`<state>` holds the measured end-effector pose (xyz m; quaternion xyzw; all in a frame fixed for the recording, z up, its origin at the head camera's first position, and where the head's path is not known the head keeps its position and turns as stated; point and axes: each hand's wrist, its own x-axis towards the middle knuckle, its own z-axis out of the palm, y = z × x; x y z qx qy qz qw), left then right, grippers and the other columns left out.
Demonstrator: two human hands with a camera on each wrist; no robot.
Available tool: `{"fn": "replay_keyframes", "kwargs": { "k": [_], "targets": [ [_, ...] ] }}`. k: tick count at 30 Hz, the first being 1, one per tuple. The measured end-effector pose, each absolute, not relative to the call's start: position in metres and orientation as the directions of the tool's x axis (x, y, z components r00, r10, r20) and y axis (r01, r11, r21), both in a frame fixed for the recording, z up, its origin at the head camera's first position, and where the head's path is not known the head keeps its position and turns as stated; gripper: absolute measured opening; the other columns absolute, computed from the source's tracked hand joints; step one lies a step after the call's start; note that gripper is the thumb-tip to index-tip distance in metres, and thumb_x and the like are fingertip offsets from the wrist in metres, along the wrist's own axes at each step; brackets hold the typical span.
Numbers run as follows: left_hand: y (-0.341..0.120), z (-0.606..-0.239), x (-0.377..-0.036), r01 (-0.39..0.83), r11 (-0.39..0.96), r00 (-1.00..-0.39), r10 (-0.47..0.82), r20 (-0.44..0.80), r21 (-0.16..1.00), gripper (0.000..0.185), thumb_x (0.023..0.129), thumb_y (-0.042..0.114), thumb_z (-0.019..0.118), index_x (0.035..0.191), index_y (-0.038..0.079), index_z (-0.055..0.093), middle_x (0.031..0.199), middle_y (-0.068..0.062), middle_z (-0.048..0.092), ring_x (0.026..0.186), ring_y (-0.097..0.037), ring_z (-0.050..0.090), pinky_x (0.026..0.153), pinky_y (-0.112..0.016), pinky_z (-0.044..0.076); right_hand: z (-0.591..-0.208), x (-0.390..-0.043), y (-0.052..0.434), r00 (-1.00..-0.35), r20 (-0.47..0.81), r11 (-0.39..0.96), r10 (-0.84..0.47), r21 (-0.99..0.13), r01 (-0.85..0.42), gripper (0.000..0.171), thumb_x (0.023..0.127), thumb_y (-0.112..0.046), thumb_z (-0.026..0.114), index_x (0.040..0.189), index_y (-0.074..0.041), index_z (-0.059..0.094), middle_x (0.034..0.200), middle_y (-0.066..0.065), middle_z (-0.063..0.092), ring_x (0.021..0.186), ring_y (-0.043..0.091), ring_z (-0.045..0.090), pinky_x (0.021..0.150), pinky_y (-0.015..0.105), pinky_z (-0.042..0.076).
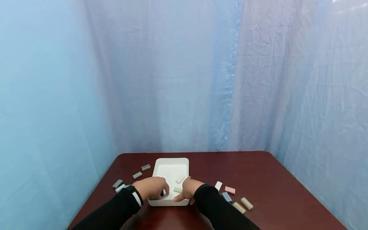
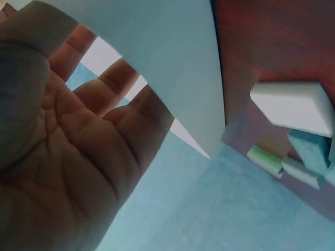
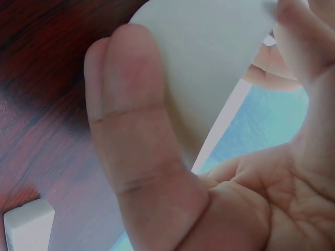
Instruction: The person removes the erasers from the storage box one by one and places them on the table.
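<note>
A white rectangular tray lies on the table, with a white block and a pale cream block inside. My left hand reaches over the tray's left wall, its fingers bent down inside. A small dark thing shows by those fingertips; I cannot tell whether they pinch it. In the left wrist view the tray wall hides the fingertips. My right hand grips the near right wall of the tray, thumb inside. In the right wrist view, two fingers press along the wall's outer face.
Left of the tray, several blocks lie on the dark red table, among them a grey block. To the right are a white block, a pink block, a blue-grey block and a cream block. Blue curtains surround the table.
</note>
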<state>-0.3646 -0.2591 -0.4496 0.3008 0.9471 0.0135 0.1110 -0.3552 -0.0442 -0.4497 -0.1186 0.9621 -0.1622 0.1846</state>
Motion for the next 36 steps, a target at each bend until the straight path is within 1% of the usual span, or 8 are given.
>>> {"fn": "replay_keyframes", "kwargs": {
  "k": [4,8,9,15,18,22,31,36],
  "targets": [
    [-0.259,-0.450,-0.367,0.587,0.801,-0.778,0.599,-0.188,0.123,0.029,0.089,-0.001,0.078,0.085,0.027,0.079,0.084,0.013,0.065,0.065,-0.006,0.046,0.061,-0.025,0.043,-0.449,-0.358,-0.045,-0.906,-0.313,0.923,-0.287,-0.342,-0.174,0.111,0.089,-0.062,0.079,0.161,0.008,0.034,0.154,0.026,0.055,0.050,0.018,0.060,0.067,0.036,0.055],
    [-0.260,-0.454,-0.368,0.598,0.790,-0.770,0.613,-0.176,0.134,0.033,0.089,0.001,0.079,0.069,0.026,0.071,0.070,0.013,0.058,0.058,-0.005,0.046,0.056,-0.024,0.041,-0.453,-0.359,-0.045,-0.901,-0.328,0.929,-0.285,-0.325,-0.175,0.112,0.090,-0.065,0.077,0.162,0.007,0.032,0.126,0.023,0.072,0.049,0.017,0.058,0.071,0.037,0.056],
    [-0.260,-0.455,-0.368,0.601,0.788,-0.769,0.615,-0.173,0.131,0.033,0.089,0.002,0.079,0.068,0.026,0.070,0.070,0.013,0.057,0.058,-0.005,0.047,0.056,-0.024,0.042,-0.455,-0.358,-0.046,-0.899,-0.331,0.928,-0.287,-0.328,-0.175,0.112,0.090,-0.065,0.077,0.162,0.007,0.032,0.128,0.022,0.071,0.049,0.017,0.058,0.073,0.037,0.057],
    [-0.264,-0.462,-0.369,0.561,0.822,-0.808,0.570,-0.148,0.102,0.020,0.084,0.010,0.086,0.085,0.028,0.076,0.087,0.006,0.057,0.069,-0.008,0.049,0.063,-0.025,0.044,-0.457,-0.355,-0.046,-0.901,-0.324,0.924,-0.289,-0.342,-0.173,0.110,0.089,-0.061,0.080,0.160,0.009,0.035,0.135,0.024,0.066,0.050,0.017,0.061,0.070,0.038,0.057],
    [-0.266,-0.462,-0.369,0.528,0.842,-0.833,0.539,-0.127,0.112,0.022,0.080,0.014,0.090,0.094,0.027,0.079,0.095,0.003,0.055,0.075,-0.011,0.047,0.066,-0.027,0.045,-0.456,-0.356,-0.046,-0.908,-0.315,0.929,-0.276,-0.331,-0.167,0.112,0.088,-0.062,0.080,0.160,0.010,0.034,0.115,0.021,0.070,0.049,0.017,0.060,0.068,0.037,0.057],
    [-0.267,-0.461,-0.368,0.542,0.830,-0.826,0.555,-0.099,0.128,0.018,0.077,0.014,0.092,0.085,0.024,0.079,0.089,0.005,0.057,0.075,-0.009,0.048,0.065,-0.026,0.046,-0.456,-0.357,-0.047,-0.910,-0.317,0.937,-0.269,-0.305,-0.170,0.113,0.089,-0.065,0.078,0.160,0.010,0.033,0.095,0.015,0.066,0.049,0.015,0.060,0.070,0.036,0.056],
    [-0.269,-0.462,-0.371,0.610,0.766,-0.783,0.622,0.006,0.202,0.018,0.077,0.008,0.091,0.077,0.020,0.078,0.073,0.012,0.062,0.062,-0.001,0.053,0.059,-0.022,0.048,-0.453,-0.358,-0.046,-0.906,-0.323,0.931,-0.272,-0.326,-0.164,0.115,0.089,-0.066,0.077,0.162,0.009,0.030,0.081,0.010,0.066,0.049,0.016,0.059,0.072,0.037,0.057],
    [-0.273,-0.464,-0.371,0.623,0.754,-0.781,0.614,0.115,0.206,0.015,0.080,0.009,0.091,0.088,0.015,0.081,0.086,0.007,0.067,0.075,-0.004,0.058,0.067,-0.025,0.052,-0.452,-0.358,-0.046,-0.908,-0.322,0.931,-0.270,-0.329,-0.160,0.115,0.089,-0.066,0.077,0.162,0.009,0.030,0.075,0.010,0.069,0.049,0.016,0.060,0.073,0.037,0.057]
  ]
}}
